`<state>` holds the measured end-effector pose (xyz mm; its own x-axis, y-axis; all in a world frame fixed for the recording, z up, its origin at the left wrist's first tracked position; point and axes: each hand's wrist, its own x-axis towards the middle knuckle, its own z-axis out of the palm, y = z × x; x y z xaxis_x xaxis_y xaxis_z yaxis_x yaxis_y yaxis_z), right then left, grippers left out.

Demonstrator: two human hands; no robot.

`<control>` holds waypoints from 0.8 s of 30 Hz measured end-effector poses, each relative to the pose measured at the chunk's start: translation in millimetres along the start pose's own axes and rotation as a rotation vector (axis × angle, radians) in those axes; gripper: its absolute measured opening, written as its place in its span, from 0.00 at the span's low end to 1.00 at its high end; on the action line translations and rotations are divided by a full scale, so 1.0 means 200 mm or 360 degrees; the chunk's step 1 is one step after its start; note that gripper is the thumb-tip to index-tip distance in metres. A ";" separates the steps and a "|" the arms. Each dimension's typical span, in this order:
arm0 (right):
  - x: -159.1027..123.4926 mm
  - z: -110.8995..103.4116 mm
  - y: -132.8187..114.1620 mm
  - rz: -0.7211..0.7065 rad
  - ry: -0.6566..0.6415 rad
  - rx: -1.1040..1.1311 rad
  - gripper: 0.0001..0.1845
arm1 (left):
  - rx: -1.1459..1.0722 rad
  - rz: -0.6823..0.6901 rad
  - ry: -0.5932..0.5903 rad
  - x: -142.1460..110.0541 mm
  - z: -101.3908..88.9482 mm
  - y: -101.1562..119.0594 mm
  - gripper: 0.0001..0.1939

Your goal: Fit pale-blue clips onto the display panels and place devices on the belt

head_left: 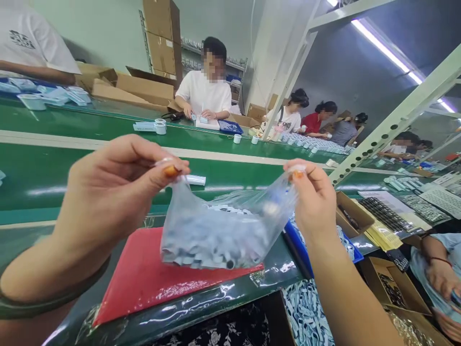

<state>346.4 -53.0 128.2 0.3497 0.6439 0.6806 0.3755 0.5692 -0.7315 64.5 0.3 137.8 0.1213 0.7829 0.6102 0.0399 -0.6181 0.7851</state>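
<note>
A clear plastic bag (216, 235) full of small pale-blue plastic parts hangs between my two hands, above a red mat (140, 269). My left hand (108, 187) pinches one upper corner of the bag between thumb and fingers. At the opposite corner, my right hand (311, 197) grips the plastic the same way. The bag's mouth sags between the hands, and its parts lie heaped along the bottom. Behind the bag, a short white tube (195, 180) lies on the green surface.
A blue tray (300, 240) of parts sits beside my right forearm. Below it, a carton holds many pale-blue pieces (306, 307). A green conveyor (90, 173) runs across, with a co-worker (207, 93) seated beyond. Another person's hands (444, 283) show at right, near an open cardboard box (392, 283).
</note>
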 end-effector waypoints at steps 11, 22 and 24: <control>-0.23 0.25 0.01 0.0770 -0.1069 0.0576 0.22 | -0.0060 0.0201 -0.0707 -0.07 0.08 -0.18 0.07; -0.27 0.32 0.00 0.0847 -0.1275 0.0331 0.09 | -0.0366 -0.0073 -0.0676 -0.18 0.08 -0.31 0.21; -0.28 0.32 -0.01 0.0669 -0.1198 0.0186 0.11 | -0.0302 -0.0168 -0.0713 -0.24 0.08 -0.32 0.29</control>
<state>271.0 -56.5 88.8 -0.2363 0.9560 0.1739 0.2375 0.2304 -0.9437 71.4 1.0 57.3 0.5425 0.7071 0.4536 -0.1015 -0.4808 0.8709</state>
